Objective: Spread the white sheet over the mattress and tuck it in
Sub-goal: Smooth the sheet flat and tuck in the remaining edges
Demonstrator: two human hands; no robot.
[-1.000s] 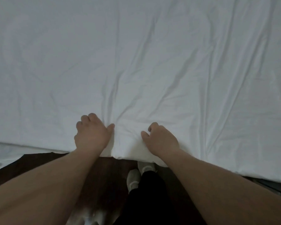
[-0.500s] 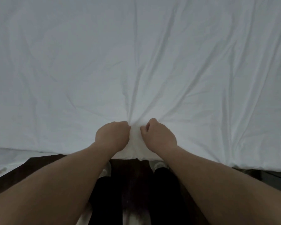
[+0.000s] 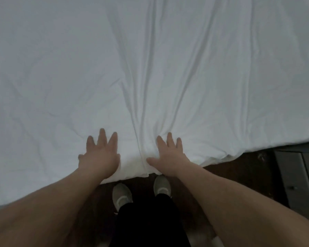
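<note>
- Fingers (image 3: 102, 139) of the left hand (image 3: 100, 157) are lying spread wide and flat on the white sheet (image 3: 168, 68), holding nothing; those of the right hand (image 3: 168, 155) are splayed the same way, pressing the cloth just beside the near edge.
- Between the two sets of fingers a bundle of long creases is running away across the bed; pushing the palms forward from here is likely to drive that ridge further up rather than flatten it.
- Below the wrists the hem is hanging loose, not yet tucked; with both hands flat and gripping nothing, the cloth could be sliding off that edge.
- The sheet is looking thin, soft and rumpled, covering the mattress everywhere beyond the fingertips; the mattress itself is hidden.
- Under the forearms, pale shoes (image 3: 122, 195) are standing on dark floor (image 3: 239, 166); a grey cabinet (image 3: 300, 175) is sitting right of the right hand.
</note>
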